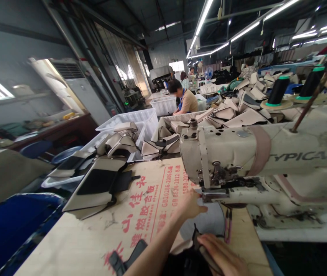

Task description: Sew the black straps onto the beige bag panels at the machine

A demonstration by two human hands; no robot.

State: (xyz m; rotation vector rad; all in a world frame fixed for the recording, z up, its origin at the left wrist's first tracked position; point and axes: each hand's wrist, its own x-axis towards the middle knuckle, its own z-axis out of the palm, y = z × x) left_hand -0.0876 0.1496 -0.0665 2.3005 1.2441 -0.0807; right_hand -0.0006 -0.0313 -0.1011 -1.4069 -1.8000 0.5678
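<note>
Your right hand (223,255) lay at the bottom edge of view. Its fingers were drawn narrow and closed on the dark piece (186,264), and an edge of that piece stood up just beyond the fingertips. The dark piece rested at the near edge of the table (140,230), just in front of the machine (267,157).

Your left arm ran up beside the dark piece to your left hand (192,205). That hand was set against the grey piece (209,224), which lay under the machine head. The thumb was spread to the right. The fingertips were hidden beneath the head, so it could not be told whether that hand gripped or merely pressed.

A stack (97,184) of beige and black cut pieces sat at the far left corner of the table, well apart from both hands. Behind it stood white crates (143,119) filled with similar pieces. Two black cones (278,90) stood beyond the machine. A person (186,101) sat bent over a bench further back. A blue bin (13,226) stood to the left of the table.
</note>
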